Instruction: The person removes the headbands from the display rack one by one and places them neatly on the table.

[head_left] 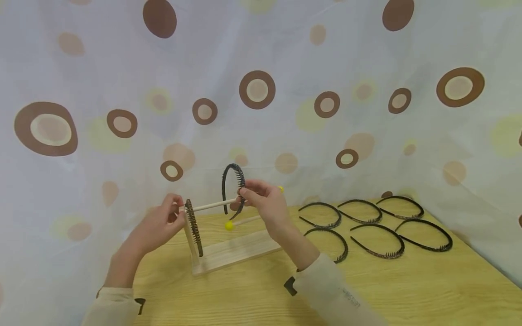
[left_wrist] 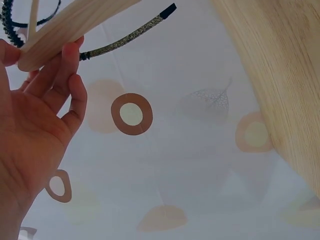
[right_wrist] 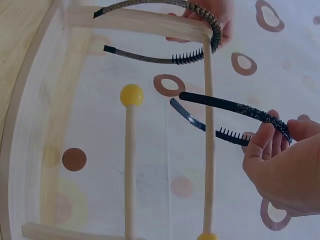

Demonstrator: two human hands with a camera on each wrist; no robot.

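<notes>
My left hand (head_left: 157,222) holds the top of the upright (left_wrist: 75,30) of a wooden rack, fingers and thumb on either side of it. From that upright runs a thin rod (head_left: 212,206), where a brown, glittery toothed headband (head_left: 194,228) hangs close against the post. My right hand (head_left: 269,206) pinches a black toothed headband (right_wrist: 220,104) at its curved middle. In the right wrist view this headband's two arms lie on either side of the rod, near the rod's yellow-tipped end, with its free ends pointing toward the rack's base.
A second, lower rod (right_wrist: 130,170) ends in a yellow ball (head_left: 229,225). The rack's base board (head_left: 240,249) rests on the wooden table (head_left: 408,290). On the right lie several black headbands (head_left: 377,256) in two rows. Behind hangs a spotted curtain (head_left: 285,45).
</notes>
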